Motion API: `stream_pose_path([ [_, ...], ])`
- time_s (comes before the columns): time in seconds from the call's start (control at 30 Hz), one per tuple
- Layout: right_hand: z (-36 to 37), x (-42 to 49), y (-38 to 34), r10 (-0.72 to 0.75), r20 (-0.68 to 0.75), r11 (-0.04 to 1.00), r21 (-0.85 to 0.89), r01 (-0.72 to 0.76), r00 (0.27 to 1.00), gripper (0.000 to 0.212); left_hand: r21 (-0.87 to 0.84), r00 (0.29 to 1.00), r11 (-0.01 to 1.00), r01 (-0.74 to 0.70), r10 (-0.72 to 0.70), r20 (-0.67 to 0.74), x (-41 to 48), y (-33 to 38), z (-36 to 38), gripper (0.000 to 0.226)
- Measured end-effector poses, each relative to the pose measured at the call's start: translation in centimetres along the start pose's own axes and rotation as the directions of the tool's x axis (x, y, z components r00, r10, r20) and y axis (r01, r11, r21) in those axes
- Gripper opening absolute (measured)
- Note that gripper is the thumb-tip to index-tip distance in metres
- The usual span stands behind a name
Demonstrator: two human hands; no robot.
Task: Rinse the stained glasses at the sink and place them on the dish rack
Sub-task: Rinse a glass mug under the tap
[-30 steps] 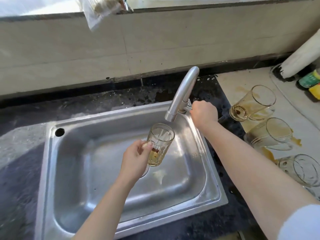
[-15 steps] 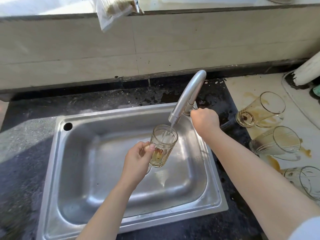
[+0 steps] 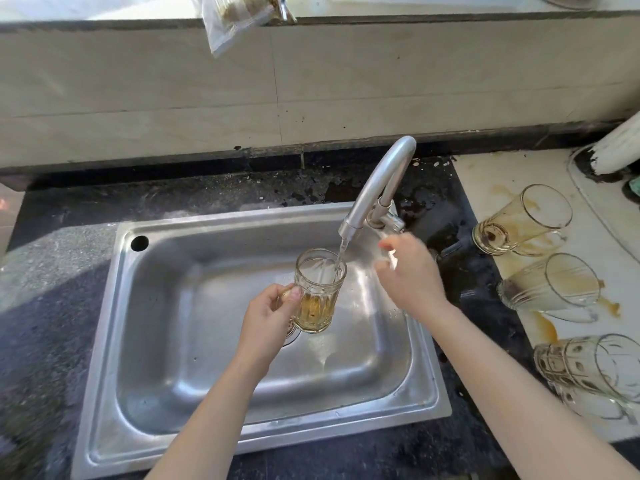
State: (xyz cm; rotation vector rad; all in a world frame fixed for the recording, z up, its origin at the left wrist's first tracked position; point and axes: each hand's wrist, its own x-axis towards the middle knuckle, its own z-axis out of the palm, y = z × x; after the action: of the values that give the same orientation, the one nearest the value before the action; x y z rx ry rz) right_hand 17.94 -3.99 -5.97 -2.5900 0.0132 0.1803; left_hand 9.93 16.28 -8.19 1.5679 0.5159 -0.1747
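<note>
Catching a thin stream of water [image 3: 341, 252] from the faucet [image 3: 377, 188], a ribbed glass mug [image 3: 320, 289] stands upright at the centre of the frame, over the steel sink [image 3: 104, 341], amber liquid in its lower part. The left hand [image 3: 270, 317] grips it at the handle side, fingers curled. The right hand [image 3: 412, 275] hovers just right of the mug, its blurred fingers loosely apart, holding nothing. At the right edge, three stained glasses [image 3: 550, 285] lie on their sides amid brown spills.
</note>
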Motion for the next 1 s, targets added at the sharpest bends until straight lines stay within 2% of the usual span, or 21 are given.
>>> stream_pose_path([
  [0.07, 1.3, -1.7, -0.1, 0.069, 0.337, 0.943, 0.286, -0.172, 0.939, 0.056, -0.006, 1.0, 1.0, 0.019, -0.019, 0.014, 0.1, -0.1, 0.2, 0.025],
  [0.13, 2.4, -2.6, -0.2, 0.018, 0.491, 0.861, 0.435, -0.263, 0.871, 0.072, 0.003, 0.998, 1.0, 0.017, -0.017, 0.066, 0.2, -0.4, 0.5, 0.022],
  [0.23, 3.6, -3.0, -0.6, -0.02, 0.493, 0.764, 0.569, -0.306, 0.87, 0.073, -0.022, 0.992, 1.0, 0.018, -0.015, 0.127, -0.3, -0.8, 0.6, 0.018],
  [0.4, 3.8, -1.3, -2.5, -0.088, 0.473, 0.782, 0.578, -0.233, 0.877, 0.068, -0.117, 0.994, 0.992, 0.046, -0.034, 0.103, 0.7, -0.6, -0.7, 0.018],
  [0.53, 2.7, -0.4, -1.9, -0.053, 0.418, 0.726, 0.639, -0.253, 0.907, 0.062, -0.086, 0.986, 0.996, 0.035, -0.02, 0.165, 1.7, 1.0, 1.1, 0.021],
  [0.63, 2.7, -1.1, -1.1, -0.039, 0.443, 0.759, 0.596, -0.262, 0.896, 0.065, -0.084, 0.976, 0.995, 0.049, -0.03, 0.214, 1.3, -0.1, 1.0, 0.021],
  [0.7, 3.4, -1.3, -1.6, -0.055, 0.482, 0.793, 0.553, -0.256, 0.874, 0.067, -0.13, 0.979, 0.988, 0.082, -0.055, 0.194, 1.1, -0.7, -0.1, 0.025],
  [0.77, 3.9, -1.0, -2.0, -0.063, 0.497, 0.814, 0.528, -0.244, 0.865, 0.071, -0.137, 0.979, 0.982, 0.13, -0.106, 0.171, 1.3, -0.9, -0.5, 0.018],
  [0.83, 3.7, -0.7, -1.6, -0.04, 0.492, 0.793, 0.545, -0.272, 0.87, 0.069, -0.1, 0.973, 0.984, 0.146, -0.125, 0.191, 1.5, -0.9, -0.1, 0.017],
  [0.9, 3.5, -1.0, -0.7, -0.009, 0.505, 0.763, 0.562, -0.321, 0.863, 0.065, -0.016, 0.961, 0.989, 0.147, -0.139, 0.238, 1.7, -1.0, 0.2, 0.024],
  [1.0, 4.0, -1.5, -1.0, -0.015, 0.554, 0.785, 0.522, -0.334, 0.832, 0.058, 0.01, 0.954, 0.984, 0.177, -0.174, 0.243, 2.1, -1.2, -0.8, 0.033],
])
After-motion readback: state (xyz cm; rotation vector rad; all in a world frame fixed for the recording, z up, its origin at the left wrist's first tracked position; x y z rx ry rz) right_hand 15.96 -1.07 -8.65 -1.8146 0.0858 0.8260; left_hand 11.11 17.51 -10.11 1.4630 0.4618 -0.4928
